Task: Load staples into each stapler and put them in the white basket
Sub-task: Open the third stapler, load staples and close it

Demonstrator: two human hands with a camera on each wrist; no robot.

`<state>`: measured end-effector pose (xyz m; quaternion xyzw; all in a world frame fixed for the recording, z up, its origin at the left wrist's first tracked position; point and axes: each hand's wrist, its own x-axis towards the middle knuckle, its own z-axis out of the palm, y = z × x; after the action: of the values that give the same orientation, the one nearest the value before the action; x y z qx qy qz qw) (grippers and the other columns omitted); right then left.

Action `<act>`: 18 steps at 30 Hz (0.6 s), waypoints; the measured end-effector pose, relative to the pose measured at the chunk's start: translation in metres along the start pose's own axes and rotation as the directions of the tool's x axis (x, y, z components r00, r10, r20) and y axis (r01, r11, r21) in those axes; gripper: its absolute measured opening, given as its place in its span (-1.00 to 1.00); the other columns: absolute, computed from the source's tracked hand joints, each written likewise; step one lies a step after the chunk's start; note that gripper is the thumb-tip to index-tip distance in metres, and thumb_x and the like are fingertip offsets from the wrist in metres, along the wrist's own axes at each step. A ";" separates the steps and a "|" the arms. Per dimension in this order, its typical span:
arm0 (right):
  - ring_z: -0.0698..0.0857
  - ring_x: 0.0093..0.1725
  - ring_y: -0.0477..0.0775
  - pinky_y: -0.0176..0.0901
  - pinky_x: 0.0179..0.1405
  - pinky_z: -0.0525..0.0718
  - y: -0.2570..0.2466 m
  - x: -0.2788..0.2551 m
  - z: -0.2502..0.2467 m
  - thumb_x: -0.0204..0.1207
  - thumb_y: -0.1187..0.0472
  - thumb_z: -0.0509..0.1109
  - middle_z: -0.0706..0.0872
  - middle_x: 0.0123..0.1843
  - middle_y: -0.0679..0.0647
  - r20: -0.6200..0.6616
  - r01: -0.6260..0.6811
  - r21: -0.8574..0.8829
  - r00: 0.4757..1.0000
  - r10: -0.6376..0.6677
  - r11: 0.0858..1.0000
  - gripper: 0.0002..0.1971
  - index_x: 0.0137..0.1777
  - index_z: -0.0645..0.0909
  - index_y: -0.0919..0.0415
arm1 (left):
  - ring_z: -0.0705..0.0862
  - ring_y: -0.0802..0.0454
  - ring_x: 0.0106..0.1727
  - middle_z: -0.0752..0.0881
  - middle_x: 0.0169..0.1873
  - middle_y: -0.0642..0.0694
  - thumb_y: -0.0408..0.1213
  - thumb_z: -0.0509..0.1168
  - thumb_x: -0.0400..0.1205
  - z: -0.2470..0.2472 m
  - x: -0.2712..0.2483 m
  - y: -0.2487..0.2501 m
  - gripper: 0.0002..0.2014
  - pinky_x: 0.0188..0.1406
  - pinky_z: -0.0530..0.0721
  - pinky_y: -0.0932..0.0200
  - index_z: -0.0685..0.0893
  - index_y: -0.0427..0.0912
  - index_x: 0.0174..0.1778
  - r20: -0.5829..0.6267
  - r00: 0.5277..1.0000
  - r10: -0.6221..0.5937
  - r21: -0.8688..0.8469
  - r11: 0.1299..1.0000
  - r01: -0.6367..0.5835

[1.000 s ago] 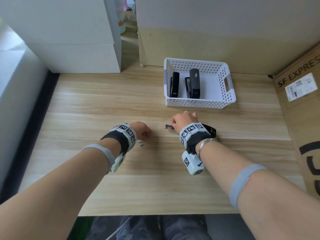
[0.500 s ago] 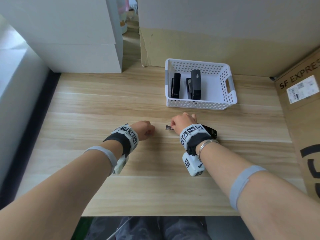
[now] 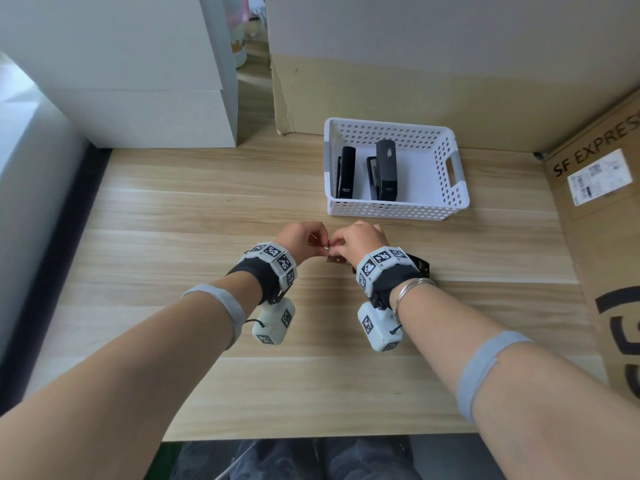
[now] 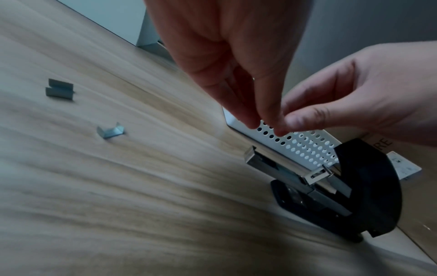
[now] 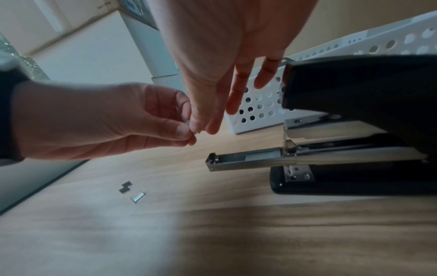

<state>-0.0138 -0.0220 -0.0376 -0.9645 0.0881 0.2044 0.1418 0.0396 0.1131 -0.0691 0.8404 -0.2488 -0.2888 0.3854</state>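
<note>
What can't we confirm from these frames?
- Staple strip between both hands' fingertips: nearly hidden in all views, length unclear.
- Open stapler: mostly behind the right hand in head view; rear cut off in right wrist view.
- Two staplers in the white basket: whether loaded, not visible.

We see the head view bright and evenly lit, bowed at its edges. Both wrist views are dimmer, with the table [image 4: 118, 186] smeared and shadowed near the lens, edges stretched.
</note>
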 end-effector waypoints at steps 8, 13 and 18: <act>0.58 0.28 0.01 -0.06 0.34 0.38 0.007 -0.002 -0.002 0.47 -0.06 0.46 0.82 0.05 -0.09 -0.070 -0.028 0.138 0.997 0.038 0.990 -0.76 0.10 0.76 -0.07 | 0.58 0.21 -0.36 0.62 -0.45 0.15 -0.40 0.56 0.35 -0.002 0.009 -0.001 -0.64 -0.25 0.55 0.44 0.51 0.06 -0.49 -0.006 0.998 -0.070 -0.084 0.994 0.069; 0.53 0.27 0.00 -0.03 0.34 0.33 0.007 -0.003 -0.004 0.52 -0.03 0.36 0.79 -0.03 -0.13 0.022 -0.015 -0.085 1.000 0.017 0.996 -0.84 -0.01 0.74 -0.08 | 0.64 0.08 -0.27 0.66 -0.31 0.03 -0.41 0.52 0.39 0.002 0.009 0.000 -0.81 -0.23 0.57 0.44 0.64 -0.17 -0.20 0.072 0.994 -0.085 0.037 0.996 0.083; 0.51 0.25 0.05 -0.04 0.36 0.31 0.003 -0.006 -0.001 0.58 0.03 0.31 0.64 -0.10 -0.01 0.033 0.013 -0.230 0.999 -0.006 0.973 -0.81 0.04 0.75 -0.03 | 0.72 -0.14 0.10 0.72 0.14 -0.17 -0.35 0.40 0.52 0.007 0.008 0.001 -0.76 -0.01 0.55 0.23 0.67 -0.29 0.10 0.141 0.985 -0.103 0.257 0.964 0.064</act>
<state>-0.0189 -0.0243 -0.0347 -0.9715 0.0569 0.2281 0.0314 0.0408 0.1040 -0.0747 0.8674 -0.2764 -0.3348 0.2431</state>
